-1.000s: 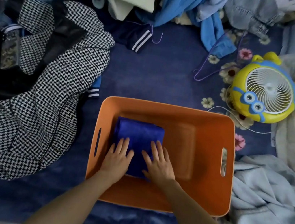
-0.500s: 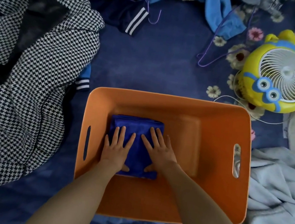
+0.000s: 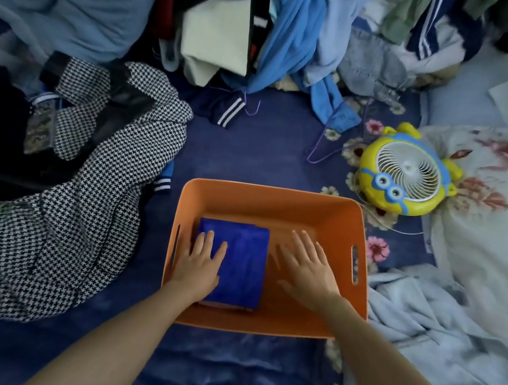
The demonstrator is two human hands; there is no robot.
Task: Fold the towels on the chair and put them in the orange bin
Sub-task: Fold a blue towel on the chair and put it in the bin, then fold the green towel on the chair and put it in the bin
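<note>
An orange bin sits on the blue floral bedding in front of me. A folded blue towel lies flat in its left half. My left hand rests flat on the towel's left side, fingers straight. My right hand is spread open over the bare right half of the bin, off the towel; it is slightly blurred. Whether it touches the bin's floor I cannot tell.
A black-and-white houndstooth garment lies left of the bin. Piled clothes fill the back. A yellow cartoon fan stands at the right, with a purple hanger near it. Pale blankets lie right of the bin.
My right hand has left the towel and moved right over the bin's bare floor. My left hand has slid to the towel's left side. The view has tilted up toward the clothes pile.
</note>
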